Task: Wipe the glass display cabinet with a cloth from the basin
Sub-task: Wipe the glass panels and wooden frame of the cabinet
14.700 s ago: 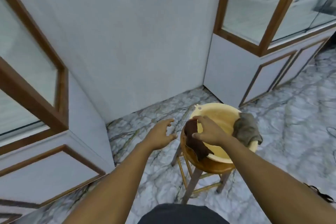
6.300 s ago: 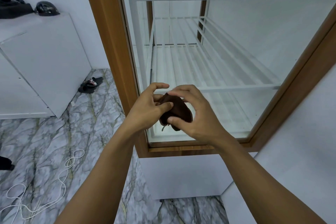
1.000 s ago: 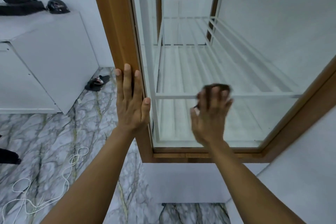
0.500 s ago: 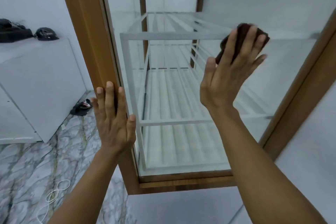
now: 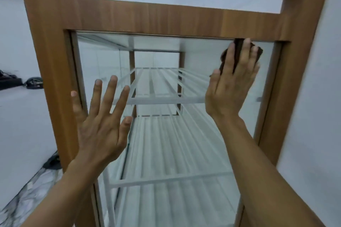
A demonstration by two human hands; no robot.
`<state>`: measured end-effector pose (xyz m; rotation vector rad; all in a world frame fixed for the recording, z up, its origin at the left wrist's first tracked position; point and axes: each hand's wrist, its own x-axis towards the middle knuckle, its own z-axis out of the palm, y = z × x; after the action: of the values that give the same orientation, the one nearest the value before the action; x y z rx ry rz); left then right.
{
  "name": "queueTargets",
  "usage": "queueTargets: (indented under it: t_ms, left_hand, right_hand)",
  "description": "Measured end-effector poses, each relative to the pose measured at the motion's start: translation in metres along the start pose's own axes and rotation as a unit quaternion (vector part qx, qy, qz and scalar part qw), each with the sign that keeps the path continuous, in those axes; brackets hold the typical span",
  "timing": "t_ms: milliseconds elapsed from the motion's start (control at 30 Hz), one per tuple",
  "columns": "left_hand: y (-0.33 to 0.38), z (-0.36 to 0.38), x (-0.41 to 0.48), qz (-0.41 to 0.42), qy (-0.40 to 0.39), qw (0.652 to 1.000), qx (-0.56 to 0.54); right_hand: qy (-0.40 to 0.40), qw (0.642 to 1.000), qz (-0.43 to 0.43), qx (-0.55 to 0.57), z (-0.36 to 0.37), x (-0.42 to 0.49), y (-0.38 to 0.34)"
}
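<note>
Right hand [image 5: 232, 86] presses the cloth [image 5: 238, 49] with flat fingers against the glass's [image 5: 199, 55] top right corner; left hand [image 5: 100, 131] is spread, empty. Wiping seems underway, with most of the pane left.

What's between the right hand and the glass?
The dark brown cloth, pressed by the right hand against the glass near its top right corner; head view.

right hand [image 5: 232, 86] slid cloth [image 5: 238, 51] up to top-right glass corner; left hand [image 5: 100, 129] lifted off frame [image 5: 49, 72].
</note>
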<state>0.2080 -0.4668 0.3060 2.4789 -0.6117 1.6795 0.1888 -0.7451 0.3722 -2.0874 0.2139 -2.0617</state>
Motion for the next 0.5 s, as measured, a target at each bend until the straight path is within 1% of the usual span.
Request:
queueTargets:
  t_ms: [33,67,133,167,200,267,300,333,367,400,433,467,500]
  left_hand:
    - [0.009,0.000,0.009,0.004,0.002,1.000,-0.006]
    - [0.018,0.001,0.018,0.006,0.004,1.000,-0.011]
    - [0.034,0.003,0.032,0.002,0.013,1.000,-0.022]
    - [0.041,0.005,0.037,0.000,0.020,0.999,-0.029]
    - [0.047,0.007,0.040,0.001,0.026,0.999,-0.036]
    - [0.053,0.011,0.043,-0.001,0.033,0.999,-0.040]
    - [0.055,0.013,0.044,-0.003,0.035,0.999,-0.037]
    - [0.057,0.016,0.044,-0.007,0.037,0.999,-0.033]
    - [0.058,0.018,0.045,-0.012,0.040,0.999,-0.028]
    - [0.059,0.019,0.045,-0.016,0.046,0.999,-0.024]
    - [0.059,0.020,0.046,-0.020,0.052,0.998,-0.022]
    - [0.059,0.021,0.047,-0.020,0.060,0.998,-0.022]
    - [0.058,0.022,0.047,-0.019,0.067,0.997,-0.023]
  right_hand:
    - [-0.012,0.999,-0.046,0.012,0.002,0.000,-0.014]
    - [-0.036,0.993,-0.110,0.025,0.002,-0.005,-0.024]
    - [-0.089,0.969,-0.227,0.032,0.000,-0.019,-0.021]
    - [-0.099,0.964,-0.246,0.024,-0.004,-0.023,-0.006]
    - [-0.095,0.969,-0.227,0.017,-0.008,-0.022,0.013]
    - [-0.060,0.991,-0.117,-0.005,-0.014,-0.013,0.054]
    - [-0.046,0.997,-0.061,-0.017,-0.016,-0.005,0.067]
    - [-0.037,0.999,-0.021,-0.020,-0.016,0.003,0.071]
    - [-0.026,1.000,-0.001,-0.013,-0.014,0.010,0.065]
    - [-0.016,1.000,-0.006,0.004,-0.011,0.014,0.050]
    - [-0.015,0.999,-0.040,0.029,-0.008,0.014,0.029]
    - [-0.028,0.993,-0.103,0.050,-0.005,0.009,0.006]
    - [-0.055,0.979,-0.188,0.064,-0.003,-0.001,-0.014]
